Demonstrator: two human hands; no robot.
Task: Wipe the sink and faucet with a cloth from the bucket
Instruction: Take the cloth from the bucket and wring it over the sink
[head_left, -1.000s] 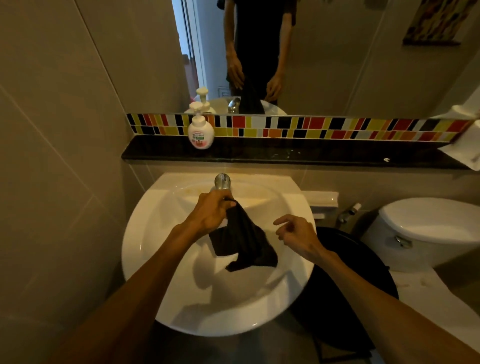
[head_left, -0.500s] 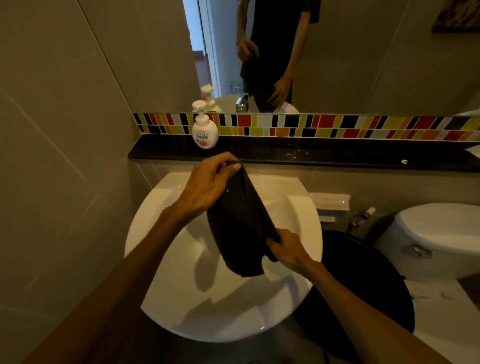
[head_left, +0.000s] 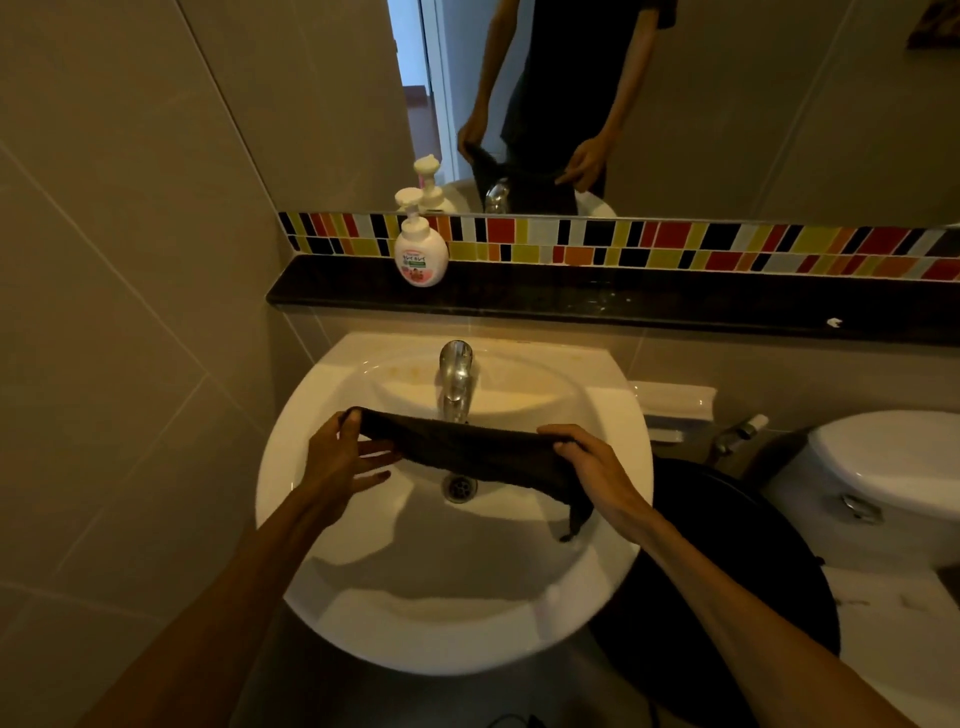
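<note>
Over the white sink (head_left: 332, 519), a dark cloth (head_left: 467, 452) is held stretched between the left hand (head_left: 337, 460) and right hand (head_left: 597, 467), just before the faucet (head_left: 456, 379); wiping seemingly remains undone.

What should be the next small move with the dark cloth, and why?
Probably lower the cloth onto the faucet and begin to wipe it. The left hand and the right hand each grip one end, so the cloth hangs stretched above the sink, just in front of the spout and touching nothing yet. The faucet seems the nearest surface to clean.
</note>
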